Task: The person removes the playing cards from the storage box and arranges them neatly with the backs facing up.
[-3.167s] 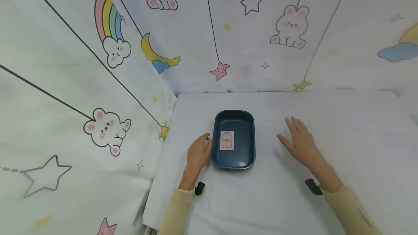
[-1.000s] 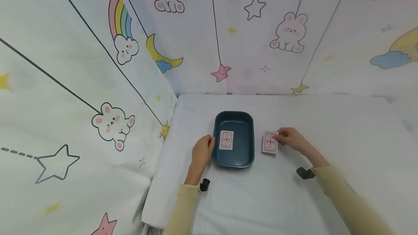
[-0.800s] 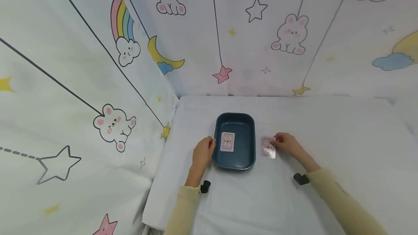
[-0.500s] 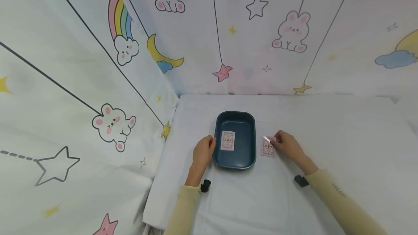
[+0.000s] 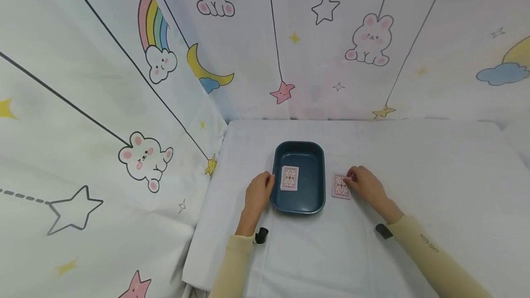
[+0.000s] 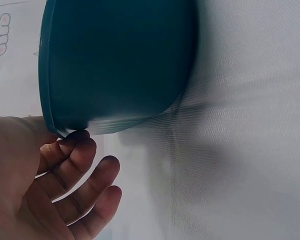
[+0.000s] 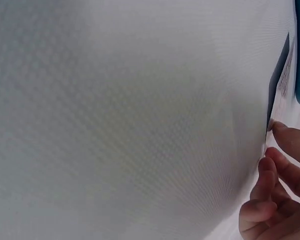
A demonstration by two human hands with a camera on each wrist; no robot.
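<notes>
A dark blue-green rectangular tray [image 5: 310, 199] stands on the white-covered table. Inside it, toward the left wall, a playing card [image 5: 289, 178] lies back up; whether others lie beneath it is unclear. My left hand [image 5: 257, 194] pinches the tray's left rim, and the left wrist view has its fingertips [image 6: 79, 136] at the rim. To the right of the tray, my right hand [image 5: 366, 187] pinches the upper right corner of another red-patterned playing card [image 5: 341, 186], thumb on top. That card is low at the table surface, possibly with more under it.
White cloth [image 5: 306, 252] covers the table. A cloth wall [image 5: 248, 59] printed with bears, stars and a rainbow rises behind and on the left. A black wrist camera [image 5: 384, 231] sits on the right wrist, another on the left.
Earlier my right hand was spread and held nothing; it then appeared holding the card, lowered it beside the tray and stayed there. My left hand went from beside the tray to its rim.
</notes>
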